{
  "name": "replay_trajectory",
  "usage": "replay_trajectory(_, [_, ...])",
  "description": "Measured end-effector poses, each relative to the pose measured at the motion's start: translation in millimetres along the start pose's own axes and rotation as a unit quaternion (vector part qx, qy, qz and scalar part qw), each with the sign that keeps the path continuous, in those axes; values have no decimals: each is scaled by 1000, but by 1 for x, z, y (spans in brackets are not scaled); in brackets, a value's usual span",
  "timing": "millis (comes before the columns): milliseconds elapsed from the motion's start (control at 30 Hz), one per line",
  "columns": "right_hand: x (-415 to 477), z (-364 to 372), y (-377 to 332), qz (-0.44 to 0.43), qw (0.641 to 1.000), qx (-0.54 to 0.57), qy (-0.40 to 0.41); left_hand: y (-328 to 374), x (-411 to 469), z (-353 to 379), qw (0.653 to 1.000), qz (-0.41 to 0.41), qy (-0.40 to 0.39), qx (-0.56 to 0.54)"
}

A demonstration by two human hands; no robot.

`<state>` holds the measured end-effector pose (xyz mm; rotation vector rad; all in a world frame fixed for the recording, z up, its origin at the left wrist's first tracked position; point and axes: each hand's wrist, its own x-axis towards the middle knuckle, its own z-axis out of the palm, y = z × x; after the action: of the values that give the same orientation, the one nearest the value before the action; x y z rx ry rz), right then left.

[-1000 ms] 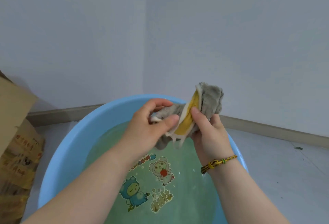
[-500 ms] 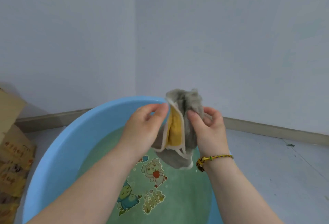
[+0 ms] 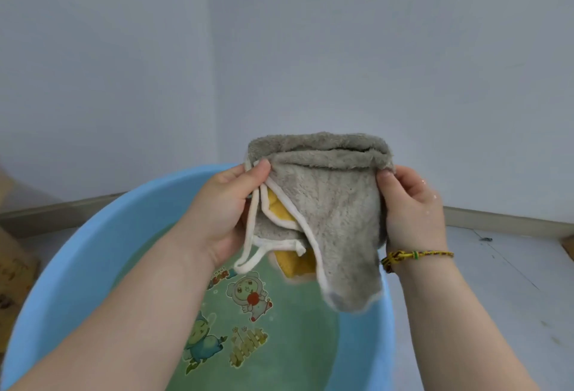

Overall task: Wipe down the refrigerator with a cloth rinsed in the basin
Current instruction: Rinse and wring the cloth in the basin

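A grey fluffy cloth [image 3: 329, 204] with white trim and a yellow underside hangs spread out above a light blue basin [image 3: 93, 251]. My left hand [image 3: 226, 210] pinches its upper left corner. My right hand [image 3: 410, 207], wet and with a braided band on the wrist, grips the upper right edge. The cloth's lower corner dangles over the basin's right side. The basin holds greenish water, and cartoon figures show on its bottom. The refrigerator is not in view.
The basin stands on a pale floor in a room corner, with grey walls and a baseboard [image 3: 509, 220] behind. A cardboard box [image 3: 12, 266] sits at the left edge, close to the basin.
The cloth was bunched between both hands a second ago. My hands have moved apart and opened it out flat, and it hangs lower over the water.
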<state>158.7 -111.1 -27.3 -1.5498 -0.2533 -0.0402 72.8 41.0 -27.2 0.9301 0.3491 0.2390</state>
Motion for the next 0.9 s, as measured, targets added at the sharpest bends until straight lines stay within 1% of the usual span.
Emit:
replay_trajectory(67, [3,-11,-3,28,1000,7,7,-4,0,9,1000,1,-10,8])
replay_trajectory(133, [8,-22,-6,73,997,29,2,-10,1,15,1000,-9,-21,1])
replay_trajectory(167, [9,-27,-6,95,995,27,3,-14,2,18,999,-20,-32,-3])
replay_trajectory(200, [11,-31,-4,105,994,-4,10,-18,1,21,999,-29,-42,-3])
replay_trajectory(267, [11,-37,0,80,989,-124,32,-26,2,30,998,-34,-50,11])
replay_trajectory(300, [9,-36,-1,63,984,-162,33,-29,2,36,998,-28,-45,20])
replay_trajectory(333, [7,-34,-5,57,983,-174,24,-31,3,44,998,-19,-43,32])
replay_trajectory(367, [4,-30,-9,63,986,-155,1,-32,3,51,998,-11,-47,44])
replay_trajectory(433, [-3,-21,-18,94,991,-69,-58,-30,4,63,995,3,-58,77])
replay_trajectory(500, [-6,-16,-25,101,990,-45,-83,-26,6,71,991,17,-72,109])
replay_trajectory(600, [-5,-11,-28,79,993,-56,-62,-14,7,77,985,15,-96,142])
replay_trajectory(700, [-2,-7,-29,61,994,-77,-50,-4,8,86,982,-5,-61,178])
replay_trajectory(767, [1,-5,-31,37,992,-107,-48,2,10,92,981,1,-30,191])
replay_trajectory(900, [9,-8,-42,0,992,-117,-53,11,11,97,986,25,-12,162])
